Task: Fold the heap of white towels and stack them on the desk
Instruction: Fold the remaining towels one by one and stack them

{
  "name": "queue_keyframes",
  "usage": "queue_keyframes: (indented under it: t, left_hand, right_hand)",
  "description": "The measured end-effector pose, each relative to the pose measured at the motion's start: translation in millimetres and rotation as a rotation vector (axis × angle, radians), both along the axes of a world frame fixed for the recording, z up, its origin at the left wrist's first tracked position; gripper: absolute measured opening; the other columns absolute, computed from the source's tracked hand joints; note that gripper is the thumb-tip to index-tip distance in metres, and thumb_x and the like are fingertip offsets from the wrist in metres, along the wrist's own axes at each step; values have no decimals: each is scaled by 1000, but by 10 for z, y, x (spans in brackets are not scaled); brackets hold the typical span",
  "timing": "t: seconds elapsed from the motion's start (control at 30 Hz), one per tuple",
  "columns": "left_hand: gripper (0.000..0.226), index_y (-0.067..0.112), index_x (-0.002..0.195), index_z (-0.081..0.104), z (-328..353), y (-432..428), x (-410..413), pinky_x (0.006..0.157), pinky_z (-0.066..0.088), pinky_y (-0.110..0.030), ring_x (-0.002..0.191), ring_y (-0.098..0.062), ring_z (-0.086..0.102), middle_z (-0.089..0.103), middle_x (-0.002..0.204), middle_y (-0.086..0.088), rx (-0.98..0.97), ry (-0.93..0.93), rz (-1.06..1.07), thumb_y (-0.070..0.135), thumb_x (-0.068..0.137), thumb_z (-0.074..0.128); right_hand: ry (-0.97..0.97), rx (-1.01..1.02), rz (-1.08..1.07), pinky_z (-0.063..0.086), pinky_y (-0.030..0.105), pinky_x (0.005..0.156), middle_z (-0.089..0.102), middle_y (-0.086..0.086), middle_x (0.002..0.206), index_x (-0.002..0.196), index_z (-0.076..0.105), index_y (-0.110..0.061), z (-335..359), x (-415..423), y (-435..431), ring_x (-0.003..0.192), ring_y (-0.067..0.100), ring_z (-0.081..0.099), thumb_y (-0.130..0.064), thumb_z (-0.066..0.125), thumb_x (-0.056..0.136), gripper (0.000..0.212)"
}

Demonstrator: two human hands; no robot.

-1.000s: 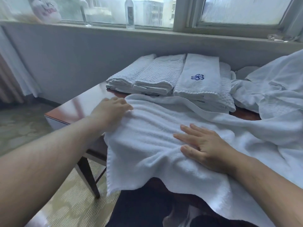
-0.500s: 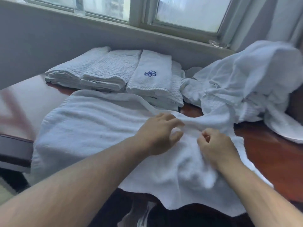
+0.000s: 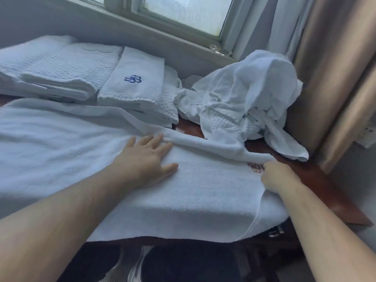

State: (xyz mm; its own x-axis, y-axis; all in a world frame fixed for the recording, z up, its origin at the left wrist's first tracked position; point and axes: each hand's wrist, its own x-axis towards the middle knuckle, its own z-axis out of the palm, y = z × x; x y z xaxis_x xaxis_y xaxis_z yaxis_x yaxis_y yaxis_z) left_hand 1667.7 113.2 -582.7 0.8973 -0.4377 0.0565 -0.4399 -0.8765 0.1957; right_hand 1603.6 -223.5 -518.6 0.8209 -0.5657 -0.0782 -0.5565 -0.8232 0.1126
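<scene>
White towel (image 3: 71, 159) lies spread along the near edge of the desk (image 3: 329, 188), its front hem hanging over, as a person's left hand (image 3: 146, 159) presses flat on it with fingers straight and the right hand (image 3: 274, 177) pinches its right end beside a reddish embroidered mark. Soft, thick and limp (it likely sags wherever it is unsupported), the cloth is best taken at corners and hems. Folded towels (image 3: 130, 84) sit in stacks just behind its rumpled far hem. The unfolded heap (image 3: 254, 94) crowds the far right corner against a curtain (image 3: 335, 78), leaving little bare wood for folding.
</scene>
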Motion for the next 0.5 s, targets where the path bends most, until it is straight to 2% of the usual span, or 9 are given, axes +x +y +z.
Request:
queue_keyframes:
  t: [0.1, 0.13, 0.23, 0.27, 0.33, 0.37, 0.4, 0.43, 0.5]
  left_hand:
    - [75, 42, 156, 15, 17, -17, -13, 123, 2, -51, 154, -16, -2, -4, 169, 5, 5, -23, -2, 77, 90, 22]
    - [70, 42, 155, 20, 34, -26, -29, 124, 3, -49, 154, -16, 1, 0, 169, 4, -9, -67, -35, 73, 93, 25]
    - [50, 47, 149, 36, 84, -67, -117, 123, 16, -38, 151, -13, 17, 20, 165, 11, -70, -201, -300, 54, 100, 35]
    - [48, 48, 149, 36, 93, -79, -145, 122, 18, -35, 150, -10, 19, 21, 164, 15, -79, -183, -366, 50, 101, 35]
    - [50, 52, 152, 27, 74, -79, -178, 123, 16, -33, 151, -5, 14, 17, 164, 20, -54, -125, -406, 49, 102, 30]
    - [51, 54, 152, 21, 55, -67, -181, 124, 12, -33, 152, -3, 10, 14, 164, 23, -26, -106, -402, 49, 102, 27]
    - [52, 56, 153, 16, 39, -48, -180, 124, 9, -34, 152, -2, 6, 10, 164, 25, -2, -88, -393, 51, 102, 24]
    - [54, 57, 152, 12, 31, -21, -175, 124, 6, -35, 152, -2, 3, 7, 164, 26, 13, -64, -376, 54, 99, 21]
    - [60, 57, 153, 5, 35, 30, -160, 125, 1, -38, 153, -4, -4, 0, 166, 23, 37, -21, -316, 61, 94, 17]
  right_hand:
    - [198, -66, 87, 52, 34, 84, 63, 2, 111, 123, 66, -26, 184, -17, -237, 100, 25, 60, -12, 48, 96, 35]
    - [209, -83, 89, 53, 34, 84, 63, 2, 108, 120, 68, -25, 218, 4, -292, 96, 24, 60, -14, 49, 96, 32]
    - [78, -42, 135, 51, 32, 75, 66, 0, 98, 103, 72, -22, 291, 63, -205, 85, 21, 61, -18, 54, 94, 21]
    - [4, 30, 205, 50, 29, 70, 68, -3, 97, 101, 75, -24, 285, 99, -118, 84, 18, 61, -16, 55, 92, 23]
    - [-89, 222, 308, 49, 26, 71, 68, -11, 98, 98, 77, -30, 234, 147, 127, 89, 13, 63, -16, 55, 88, 28]
    - [-115, 267, 328, 49, 25, 68, 67, -13, 92, 89, 76, -30, 191, 169, 235, 83, 11, 63, -21, 55, 87, 23]
    - [-135, 269, 341, 45, 26, 59, 64, -11, 79, 74, 70, -26, 134, 192, 332, 70, 12, 59, -25, 55, 87, 20]
    - [-172, 251, 335, 38, 27, 51, 58, -8, 67, 61, 58, -21, 66, 230, 397, 57, 14, 50, -29, 54, 87, 27]
    - [-253, 261, 300, 32, 28, 49, 52, -3, 63, 55, 43, -19, -48, 315, 514, 54, 15, 43, -33, 49, 91, 39]
